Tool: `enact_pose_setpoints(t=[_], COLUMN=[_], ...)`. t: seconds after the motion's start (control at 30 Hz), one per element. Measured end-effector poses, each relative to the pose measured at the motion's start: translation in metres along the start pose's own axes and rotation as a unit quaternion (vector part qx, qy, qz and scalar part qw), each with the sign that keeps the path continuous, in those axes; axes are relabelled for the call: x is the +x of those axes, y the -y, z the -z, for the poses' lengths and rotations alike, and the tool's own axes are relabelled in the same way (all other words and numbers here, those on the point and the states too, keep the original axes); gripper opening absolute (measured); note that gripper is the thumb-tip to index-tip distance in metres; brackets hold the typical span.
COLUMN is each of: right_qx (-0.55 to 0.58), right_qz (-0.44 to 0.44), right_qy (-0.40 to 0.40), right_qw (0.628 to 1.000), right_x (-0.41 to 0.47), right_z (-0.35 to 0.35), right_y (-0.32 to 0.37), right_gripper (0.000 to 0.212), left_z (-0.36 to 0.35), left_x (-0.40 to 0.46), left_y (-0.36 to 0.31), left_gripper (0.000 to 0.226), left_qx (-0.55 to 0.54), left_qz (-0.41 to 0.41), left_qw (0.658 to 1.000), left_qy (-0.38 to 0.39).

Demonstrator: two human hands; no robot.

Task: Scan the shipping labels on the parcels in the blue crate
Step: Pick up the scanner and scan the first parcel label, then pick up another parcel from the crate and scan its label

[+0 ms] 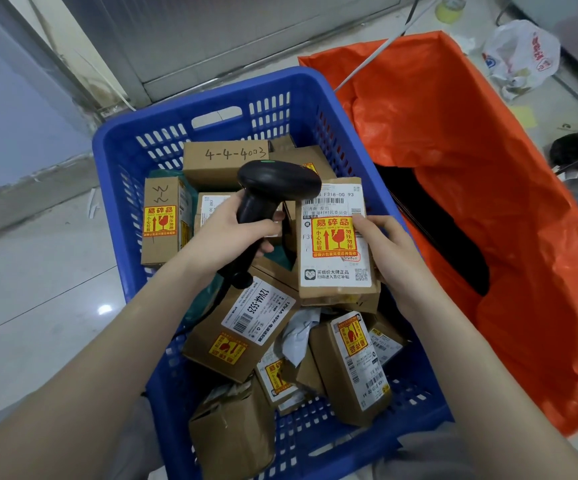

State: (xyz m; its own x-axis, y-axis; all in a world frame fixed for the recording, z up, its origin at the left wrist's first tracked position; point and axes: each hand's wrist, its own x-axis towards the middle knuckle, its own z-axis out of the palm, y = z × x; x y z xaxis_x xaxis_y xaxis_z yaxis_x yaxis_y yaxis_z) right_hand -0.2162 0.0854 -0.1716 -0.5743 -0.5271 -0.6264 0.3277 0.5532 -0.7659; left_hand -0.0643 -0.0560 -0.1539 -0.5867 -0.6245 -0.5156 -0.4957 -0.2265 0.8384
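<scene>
A blue slotted crate (211, 95) stands on the floor with several cardboard parcels in it. My left hand (225, 233) grips the handle of a black barcode scanner (277, 183), whose head points right, at a parcel. My right hand (389, 247) holds that brown parcel (336, 282) by its right side, tilted up over the pile. Its white shipping label and a yellow-and-red fragile sticker face me. Other parcels lie below, one marked 12V4A (246, 327) and one with "4-4-4003" handwritten on it (225, 161).
An open orange sack (471, 140) stands right of the crate, touching its wall, dark inside. A white plastic bag (523, 53) and a tape roll (448, 8) lie on the floor beyond. Pale tiled floor (38, 289) stretches to the left. The scanner's cable hangs into the crate.
</scene>
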Motion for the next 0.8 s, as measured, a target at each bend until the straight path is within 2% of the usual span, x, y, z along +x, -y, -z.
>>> enact_pose_setpoints(t=[0.07,0.17,0.27,0.43,0.57,0.73,0.8], right_qx=[-0.032,-0.075,-0.103,-0.117,-0.136,-0.219,-0.264], right_qz=[0.006,0.015,0.016,0.049,0.095,0.091,0.085], right_qy=[0.015,0.024,0.021,0.027,0.071,0.053,0.041], right_qw=[0.999,0.997,0.994,0.992,0.984,0.97,0.96], right_x=[0.002,0.003,0.003,-0.002,-0.007,-0.005,-0.005], right_z=[-0.001,-0.003,-0.003,-0.004,-0.009,-0.015,-0.017], right_y=[-0.003,-0.008,-0.01,-0.006,-0.005,-0.012,-0.011], right_gripper=[0.034,0.032,0.023,0.022,0.062,0.13,0.14], left_z=[-0.002,-0.004,-0.004,-0.005,-0.008,-0.013,-0.016], left_x=[0.001,0.002,0.002,0.001,0.0,-0.009,-0.012], left_y=[0.003,0.005,0.005,0.005,0.004,-0.001,-0.002], left_gripper=[0.028,0.039,0.049,0.047,0.044,0.042,0.043], left_qx=[-0.022,-0.064,-0.074,-0.071,-0.04,-0.033,-0.042], left_qz=[0.015,0.03,0.028,0.023,0.015,0.006,0.006], left_qw=[1.0,0.996,0.995,0.995,0.998,0.997,0.995], left_qy=[0.01,0.048,0.06,0.069,0.055,0.074,0.086])
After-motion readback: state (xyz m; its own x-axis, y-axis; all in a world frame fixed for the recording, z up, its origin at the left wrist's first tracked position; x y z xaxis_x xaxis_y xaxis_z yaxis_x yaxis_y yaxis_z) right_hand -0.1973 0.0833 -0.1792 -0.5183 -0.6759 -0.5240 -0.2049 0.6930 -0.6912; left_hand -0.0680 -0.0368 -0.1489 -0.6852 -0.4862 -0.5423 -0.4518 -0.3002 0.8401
